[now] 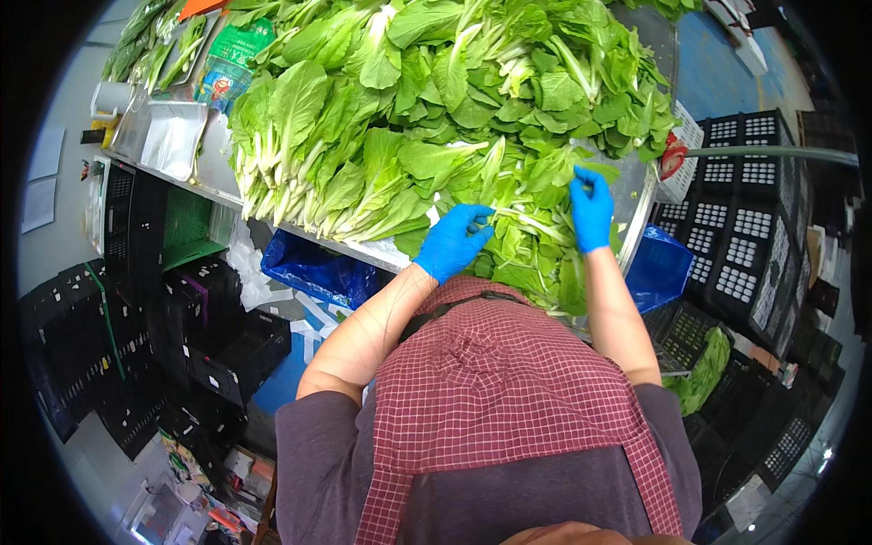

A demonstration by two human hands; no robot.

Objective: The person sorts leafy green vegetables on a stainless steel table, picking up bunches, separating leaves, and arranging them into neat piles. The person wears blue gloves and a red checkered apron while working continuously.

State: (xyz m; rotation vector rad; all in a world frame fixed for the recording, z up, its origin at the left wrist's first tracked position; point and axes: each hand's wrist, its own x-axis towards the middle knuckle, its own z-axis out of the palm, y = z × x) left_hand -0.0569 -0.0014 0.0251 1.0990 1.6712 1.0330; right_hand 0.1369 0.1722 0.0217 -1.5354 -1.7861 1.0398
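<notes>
A large heap of leafy greens [454,82] with pale stems covers the metal table [218,154] in front of me. My left hand [454,243], in a blue glove, is closed at the near side of the heap, its fingertips pinching the pale stem end of a leafy green [527,221]. To its right my right hand [590,211], gloved the same way, has its fingers curled together beside a broad leaf. Whatever lies between those fingers is too small to make out. Loose leaves [518,272] lie between my hands and against my checked apron.
Blue-lined bins stand below the table edge, one at the left [318,271] and one at the right [656,270]. Black crates [736,227] are stacked at the right, more black crates [91,336] at the left. A green plastic bag [238,54] lies at the table's far left.
</notes>
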